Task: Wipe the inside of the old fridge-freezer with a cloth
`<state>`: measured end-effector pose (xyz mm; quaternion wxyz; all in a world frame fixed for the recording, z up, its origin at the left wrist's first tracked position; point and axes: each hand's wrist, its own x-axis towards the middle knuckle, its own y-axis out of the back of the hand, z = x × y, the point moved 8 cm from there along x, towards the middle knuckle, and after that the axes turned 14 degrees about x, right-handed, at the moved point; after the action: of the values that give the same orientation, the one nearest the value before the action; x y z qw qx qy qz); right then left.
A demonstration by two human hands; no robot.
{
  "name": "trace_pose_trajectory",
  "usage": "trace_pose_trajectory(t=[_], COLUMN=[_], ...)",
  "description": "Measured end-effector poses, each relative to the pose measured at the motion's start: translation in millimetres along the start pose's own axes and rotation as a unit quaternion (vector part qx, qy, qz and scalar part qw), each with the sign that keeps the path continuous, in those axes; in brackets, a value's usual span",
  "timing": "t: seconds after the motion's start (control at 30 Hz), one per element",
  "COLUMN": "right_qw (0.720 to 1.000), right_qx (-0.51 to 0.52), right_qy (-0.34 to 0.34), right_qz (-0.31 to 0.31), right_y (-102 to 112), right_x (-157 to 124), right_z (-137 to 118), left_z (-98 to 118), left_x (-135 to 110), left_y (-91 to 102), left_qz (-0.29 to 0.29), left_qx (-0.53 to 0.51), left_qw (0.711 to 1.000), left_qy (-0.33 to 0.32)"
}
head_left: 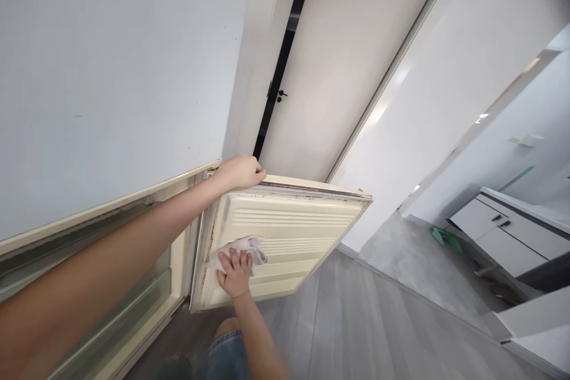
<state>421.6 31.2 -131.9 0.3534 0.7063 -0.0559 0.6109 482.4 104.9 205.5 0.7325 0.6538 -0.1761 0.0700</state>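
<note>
A cream fridge door (pixel 294 231) stands swung open, its ribbed inner panel facing me. My left hand (pixel 240 171) is closed over the door's top edge near the hinge side. My right hand (pixel 235 273) lies flat with fingers spread on a crumpled white cloth (pixel 243 247), pressing it against the lower left of the inner panel. Dark grime runs along the door's rim seal.
The open fridge body (pixel 111 285) lies at the left under a white wall. A white room door (pixel 338 71) with a black handle stands behind. Grey floor tiles (pixel 378 320) stretch to the right, with white cabinets (pixel 503 237) and a green object far right.
</note>
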Motion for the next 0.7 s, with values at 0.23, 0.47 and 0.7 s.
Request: trace_pose_trajectory(t=[0.23,0.47,0.7], right_qw=[0.995,0.909,0.643], right_qx=[-0.078,-0.085,0.068], right_qy=[-0.056,-0.363,-0.7], right_qz=[-0.003,0.186,0.302], right_y=[46.8,124.9,125.8], right_x=[-36.3,-30.9,-74.4], right_z=[107.6,200.6,239.1], left_z=[1.4,5.4,3.8], left_x=[2.4,1.7,1.2], left_y=[0.2,5.2,4.9], left_qz=[-0.008,-0.027,-0.042], left_qx=[0.005,0.025,0.035], left_qw=[1.0,0.999,0.998], left_qy=[-0.012,-0.017,-0.006])
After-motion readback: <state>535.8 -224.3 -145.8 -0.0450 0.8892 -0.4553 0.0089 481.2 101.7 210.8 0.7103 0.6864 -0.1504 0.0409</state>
